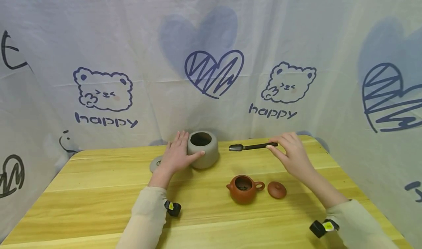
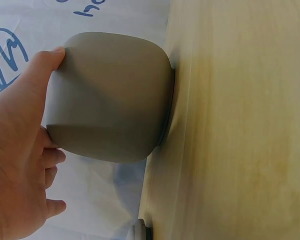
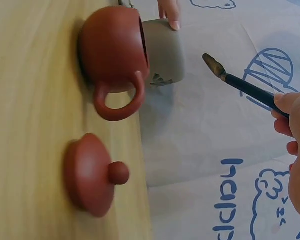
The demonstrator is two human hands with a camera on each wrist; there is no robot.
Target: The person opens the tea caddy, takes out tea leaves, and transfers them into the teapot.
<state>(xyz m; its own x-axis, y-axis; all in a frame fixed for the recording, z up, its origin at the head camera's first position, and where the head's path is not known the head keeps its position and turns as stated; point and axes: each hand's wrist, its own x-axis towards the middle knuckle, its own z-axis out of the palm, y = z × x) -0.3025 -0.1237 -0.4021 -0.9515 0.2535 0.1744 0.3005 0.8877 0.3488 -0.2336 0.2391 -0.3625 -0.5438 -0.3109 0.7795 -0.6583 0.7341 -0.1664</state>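
Observation:
A grey, round-shouldered jar point(image 1: 205, 157) stands uncovered near the table's back edge, its inside dark. My left hand point(image 1: 178, 154) holds its left side, thumb across the front near the rim; the left wrist view shows the thumb and a finger against the jar point(image 2: 110, 95). Between thumb and fingers, my right hand point(image 1: 291, 153) pinches the black handle of a small tea scoop point(image 1: 236, 147), level above the table and right of the jar. Whether the scoop's bowl holds anything, I cannot tell. Below it sits a reddish-brown teapot point(image 1: 242, 196), uncovered, with dark bits inside.
The teapot's knobbed lid point(image 1: 277, 190) lies right of its handle. A grey lid point(image 1: 155, 164) lies left of the jar, partly hidden behind my left hand. Behind the wooden table point(image 1: 99, 190) hangs a white printed cloth point(image 1: 148, 40).

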